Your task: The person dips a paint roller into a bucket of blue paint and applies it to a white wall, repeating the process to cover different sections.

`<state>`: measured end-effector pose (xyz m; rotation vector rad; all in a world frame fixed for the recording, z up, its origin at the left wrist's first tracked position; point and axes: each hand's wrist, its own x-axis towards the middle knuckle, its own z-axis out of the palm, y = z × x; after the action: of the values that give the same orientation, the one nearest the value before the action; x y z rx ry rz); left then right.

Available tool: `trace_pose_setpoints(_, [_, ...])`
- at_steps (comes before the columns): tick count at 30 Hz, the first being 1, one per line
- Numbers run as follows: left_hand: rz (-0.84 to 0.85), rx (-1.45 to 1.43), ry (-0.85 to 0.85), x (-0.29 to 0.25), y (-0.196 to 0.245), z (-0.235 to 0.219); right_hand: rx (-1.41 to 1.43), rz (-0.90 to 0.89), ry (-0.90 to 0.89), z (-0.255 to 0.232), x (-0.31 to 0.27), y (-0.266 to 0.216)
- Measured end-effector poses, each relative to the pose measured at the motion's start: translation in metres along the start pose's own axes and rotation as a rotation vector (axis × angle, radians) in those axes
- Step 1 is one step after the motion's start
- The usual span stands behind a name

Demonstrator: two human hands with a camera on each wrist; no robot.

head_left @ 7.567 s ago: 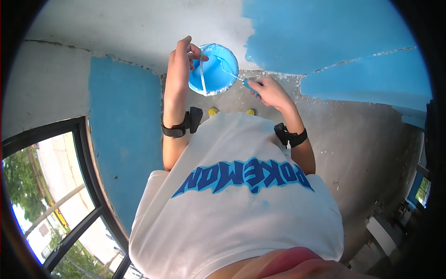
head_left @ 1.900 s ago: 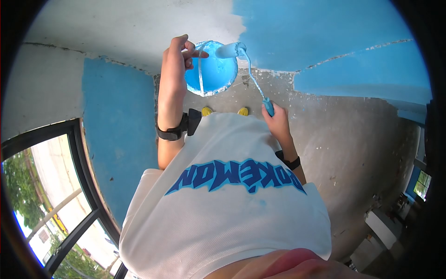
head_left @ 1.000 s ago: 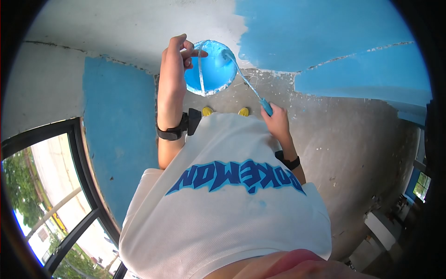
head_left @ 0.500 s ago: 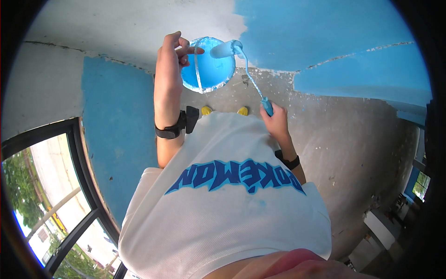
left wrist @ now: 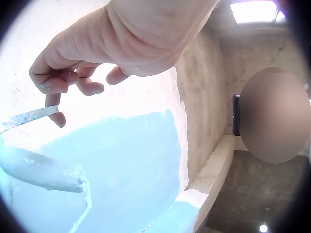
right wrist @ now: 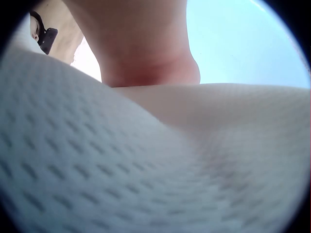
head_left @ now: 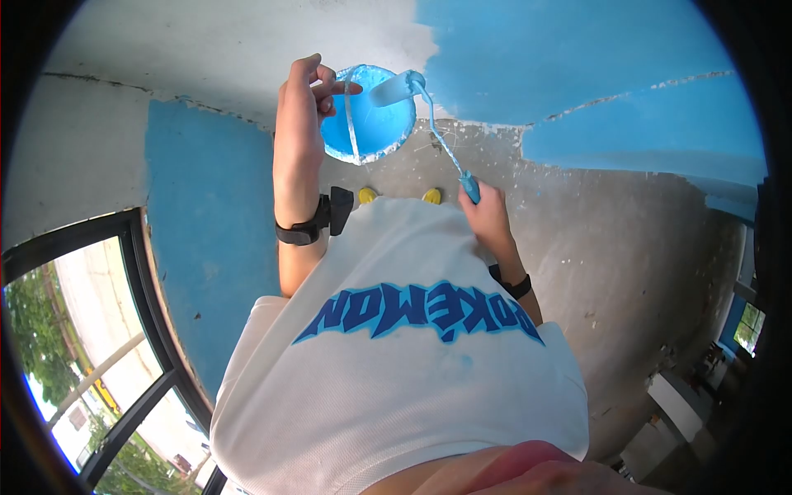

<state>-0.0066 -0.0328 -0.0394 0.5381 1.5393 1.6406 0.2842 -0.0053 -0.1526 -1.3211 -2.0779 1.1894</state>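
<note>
In the head view, a round bucket (head_left: pixel 381 153) coated with blue paint hangs from my left hand (head_left: pixel 301 115), one finger hooked under its pale strap handle (head_left: pixel 351 128). The left wrist view shows that strap (left wrist: pixel 30 117) across the finger, with paint flecks on the fingertips. My right hand (head_left: pixel 488 214) grips the blue grip (head_left: pixel 469 187) of a paint roller; its paint-covered sleeve (head_left: pixel 398 88) overlaps the bucket's far right rim. Below the strap, the roller sleeve (left wrist: pixel 46 170) shows again. A white shirt (right wrist: pixel 73 160) hides most of the right wrist view, including the right fingers.
Ahead, a wall is part white (head_left: pixel 247 41), part blue (head_left: pixel 577 58). Another blue-painted wall patch (head_left: pixel 210 214) and a black-framed window (head_left: pixel 132 247) stand at left. Yellow shoes (head_left: pixel 367 195) show on the paint-spotted grey floor (head_left: pixel 594 247).
The roller sat deep in the bucket 7.6 s ago and dipped again 1.0 s ago; its sleeve has since risen to the rim. The left hand and bucket have shifted slightly left.
</note>
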Motion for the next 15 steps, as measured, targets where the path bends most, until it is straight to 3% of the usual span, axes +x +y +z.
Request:
trace_pose_setpoints(2, [-0.003, -0.026, -0.01, 0.0018, -0.0007, -0.0013, -0.117, 0.029, -0.018, -0.0008, 0.0017, 0.005])
trace_pose_setpoints(8, [-0.013, 0.009, 0.012, -0.0039, 0.006, 0.002, 0.002, 0.01, 0.018, -0.0067, 0.0014, -0.0002])
trace_pose_setpoints(11, [-0.022, -0.019, 0.002, -0.0031, 0.0027, 0.0001, -0.127, 0.011, -0.024, -0.0084, 0.004, 0.008])
trace_pose_setpoints(15, [-0.025, -0.02, 0.027, -0.0047, 0.0042, 0.0025, -0.083, 0.024, -0.05, -0.0056, 0.0019, 0.0061])
